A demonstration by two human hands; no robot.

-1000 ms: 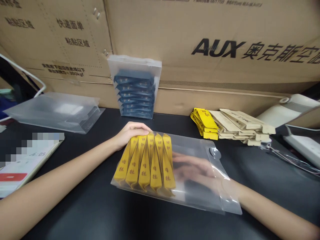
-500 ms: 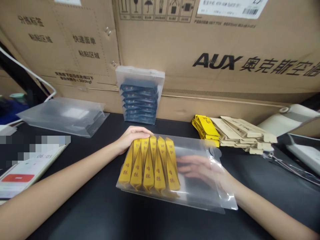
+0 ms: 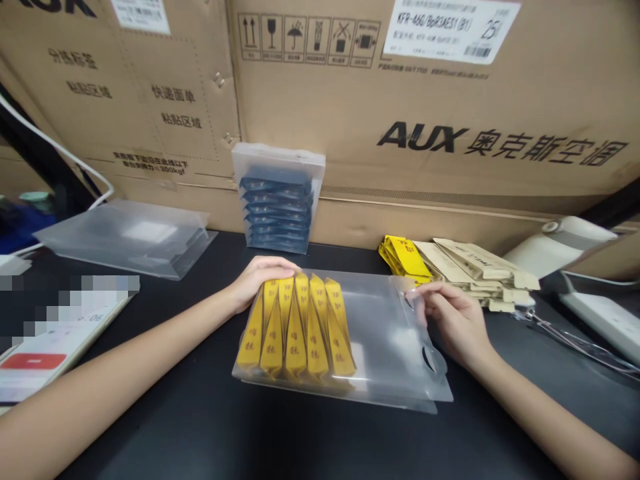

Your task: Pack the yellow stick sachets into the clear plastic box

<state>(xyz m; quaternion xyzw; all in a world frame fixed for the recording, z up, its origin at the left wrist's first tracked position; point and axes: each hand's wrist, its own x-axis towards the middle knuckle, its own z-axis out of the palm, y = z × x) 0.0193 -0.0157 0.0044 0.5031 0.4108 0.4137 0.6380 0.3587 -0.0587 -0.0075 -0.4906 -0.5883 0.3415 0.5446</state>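
A clear plastic box [image 3: 385, 347] lies flat on the black table, with several yellow sachets [image 3: 295, 327] standing in a row in its left half. My left hand [image 3: 260, 277] rests curled over the box's far left end, above the sachets' tops. My right hand [image 3: 453, 317] is outside the box at its open right end, fingers pinched on the top flap's edge. Loose yellow sachets [image 3: 403, 257] and beige sachets [image 3: 475, 267] lie piled just beyond my right hand.
A filled clear box of blue sachets [image 3: 277, 200] stands against the big cardboard cartons [image 3: 430, 113] at the back. An empty clear box [image 3: 130, 237] lies at the left. A phone [image 3: 45, 340] lies near the left edge. A white device [image 3: 570, 250] sits far right.
My right hand has come out of the box, where it lay flat inside, and now pinches the flap at the right end. The left hand stays put.
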